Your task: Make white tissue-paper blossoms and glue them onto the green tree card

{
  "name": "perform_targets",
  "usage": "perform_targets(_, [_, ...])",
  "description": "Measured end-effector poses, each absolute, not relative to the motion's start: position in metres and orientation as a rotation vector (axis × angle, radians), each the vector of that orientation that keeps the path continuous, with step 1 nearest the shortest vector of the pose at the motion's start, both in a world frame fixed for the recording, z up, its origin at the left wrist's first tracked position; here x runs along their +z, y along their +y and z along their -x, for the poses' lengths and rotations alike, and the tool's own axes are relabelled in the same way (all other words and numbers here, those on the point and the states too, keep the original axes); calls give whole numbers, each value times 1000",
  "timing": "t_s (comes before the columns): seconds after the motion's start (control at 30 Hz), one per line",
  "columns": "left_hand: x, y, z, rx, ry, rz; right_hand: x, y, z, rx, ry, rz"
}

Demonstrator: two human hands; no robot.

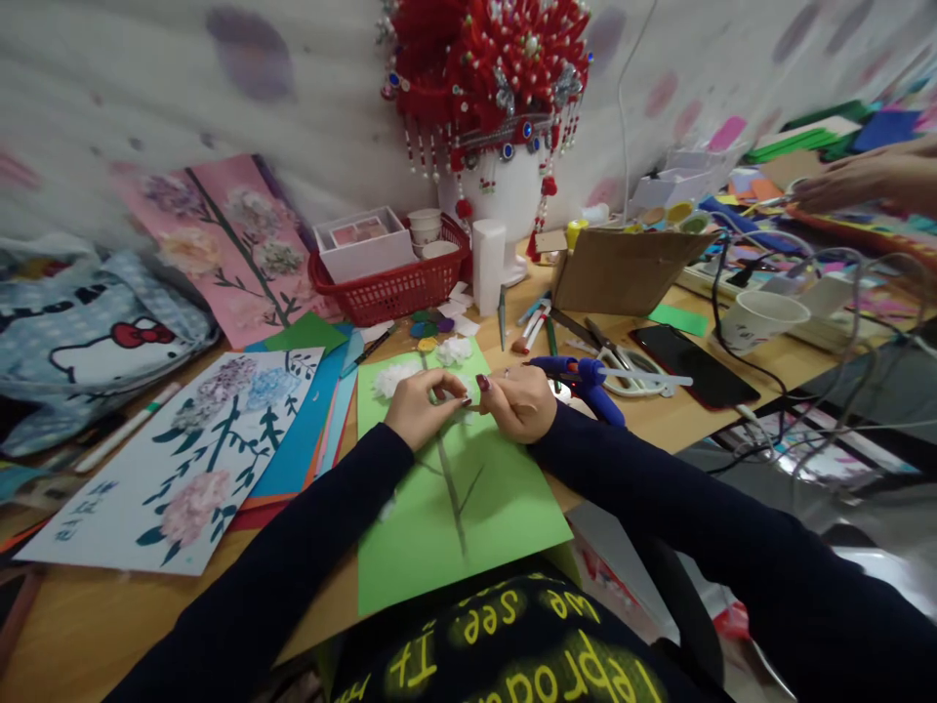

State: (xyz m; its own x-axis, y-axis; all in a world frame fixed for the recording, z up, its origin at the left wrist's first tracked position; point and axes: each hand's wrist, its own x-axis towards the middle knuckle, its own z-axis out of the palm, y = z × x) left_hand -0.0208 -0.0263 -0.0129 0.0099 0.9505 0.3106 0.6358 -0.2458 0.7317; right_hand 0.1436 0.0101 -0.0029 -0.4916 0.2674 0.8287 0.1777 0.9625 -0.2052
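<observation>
A green sheet (505, 517) lies in front of me, with a dark branch (448, 478) drawn up its middle and white paper flowers (395, 379) near its top. Over the upper part of the sheet, my left hand (427, 408) pinches with thumb and forefinger; what it holds is too small to name. Close beside it on the right, my right hand (521, 402) is curled, its thumb pressed on the forefinger near a small pale piece I cannot make out. A blue glue gun (586, 376) lies just right of my right hand.
Finished flower pictures (220, 439) and coloured papers lie left. Behind are a red basket (395, 283), a white bottle (488, 266) and a red headdress (512, 78). Scissors, a phone (692, 366), a paper cup (761, 317) and cables are right. Another person's hand (864, 181) is far right.
</observation>
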Motion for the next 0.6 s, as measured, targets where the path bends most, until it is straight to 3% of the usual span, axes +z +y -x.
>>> perform_targets(0.2, [-3,-32,33,1101,1709,-2014,-7,12,-145,86,-2156,336])
perform_targets(0.47, [-11,-62,65,595,1987,-2473,-12,12,-148,91,-2237,490])
perform_targets(0.6, [-21,-69,63,520,2006,-2518,-13,10,-148,65,-2254,486])
